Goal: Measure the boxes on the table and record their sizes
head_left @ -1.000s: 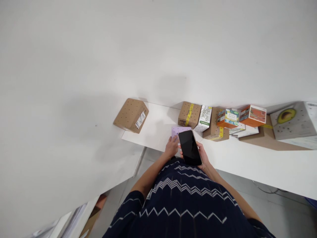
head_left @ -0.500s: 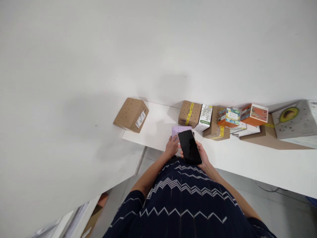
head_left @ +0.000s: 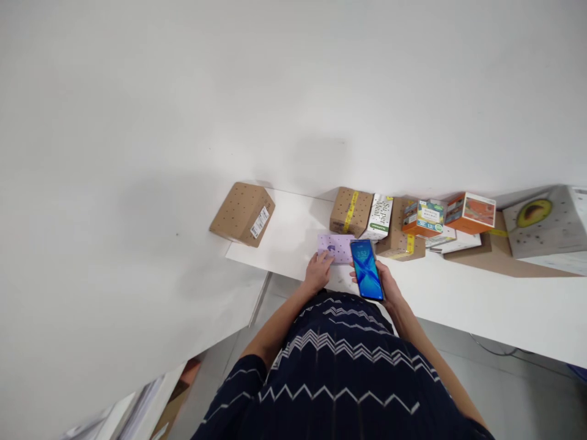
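Lower centre of the frame now: the lit phone [head_left: 367,269] is gripped by the right hand [head_left: 387,282]; just left, the purple card [head_left: 341,247] is touched by the left hand [head_left: 318,272], fingers loosely spread.

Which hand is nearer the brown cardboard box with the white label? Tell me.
Left. The left hand touches the lilac dotted card, right of the box; the right hand is farther right, holding the rectangular blue-screened phone.
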{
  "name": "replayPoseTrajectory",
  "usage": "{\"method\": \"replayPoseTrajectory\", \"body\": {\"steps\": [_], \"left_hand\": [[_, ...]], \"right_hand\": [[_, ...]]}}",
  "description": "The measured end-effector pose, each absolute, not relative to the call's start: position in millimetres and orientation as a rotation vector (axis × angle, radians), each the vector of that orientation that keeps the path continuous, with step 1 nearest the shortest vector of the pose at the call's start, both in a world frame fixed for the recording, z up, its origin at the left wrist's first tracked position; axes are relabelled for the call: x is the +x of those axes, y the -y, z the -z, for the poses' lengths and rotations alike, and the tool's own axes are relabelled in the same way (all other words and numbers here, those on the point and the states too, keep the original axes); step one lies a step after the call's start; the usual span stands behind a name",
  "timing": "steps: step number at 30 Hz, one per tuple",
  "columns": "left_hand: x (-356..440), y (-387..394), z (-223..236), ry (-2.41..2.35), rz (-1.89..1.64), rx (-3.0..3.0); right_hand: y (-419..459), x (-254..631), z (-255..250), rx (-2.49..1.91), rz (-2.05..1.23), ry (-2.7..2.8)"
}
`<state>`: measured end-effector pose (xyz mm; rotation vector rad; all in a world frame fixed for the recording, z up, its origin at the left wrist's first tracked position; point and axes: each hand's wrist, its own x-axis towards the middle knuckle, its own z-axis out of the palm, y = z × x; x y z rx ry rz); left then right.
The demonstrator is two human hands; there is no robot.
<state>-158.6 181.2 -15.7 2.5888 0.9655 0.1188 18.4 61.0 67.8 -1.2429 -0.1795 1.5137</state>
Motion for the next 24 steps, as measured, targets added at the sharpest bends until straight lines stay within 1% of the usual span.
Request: {"method": "replayPoseTrajectory", "body": {"steps": [5,7,9,11,13,16,18,21,24], "left_hand": [[-154.8,-207.2,10.2,-1.038,0.021,2.605],[-147.9,-225.7,5.3,-0.964,0.109,2.647],[-139.0,-242.9,0.6,-0.854,0.220,2.676],[-131.0,-254.5,-2.2,-0.764,0.320,2.671],[-127.0,-258.4,-2.0,-0.711,0.335,2.652],[-136.2,-252.3,2.5,-0.726,0.217,2.565],[-154.6,-245.7,6.4,-0.833,0.124,2.417],[-192.7,-242.2,10.5,-1.081,-0.064,2.034],[-220.3,-252.2,11.2,-1.215,-0.270,1.392]], "right_hand": [[-24.8,49.3,-15.6,-2.291,-1.046,0.682],[-10.5,51.4,5.5,-2.602,-0.889,0.848],[-1.2,49.4,22.4,-2.807,-0.748,0.964],[1.8,45.9,33.7,-2.913,-0.612,1.040],[-0.4,43.2,39.5,-2.948,-0.514,1.082],[-6.2,42.9,42.3,-2.957,-0.480,1.103],[-7.4,44.4,43.3,-2.954,-0.502,1.105],[-4.1,46.5,46.1,-2.935,-0.504,1.081],[-0.8,47.1,50.2,-2.884,-0.437,1.068]]}}
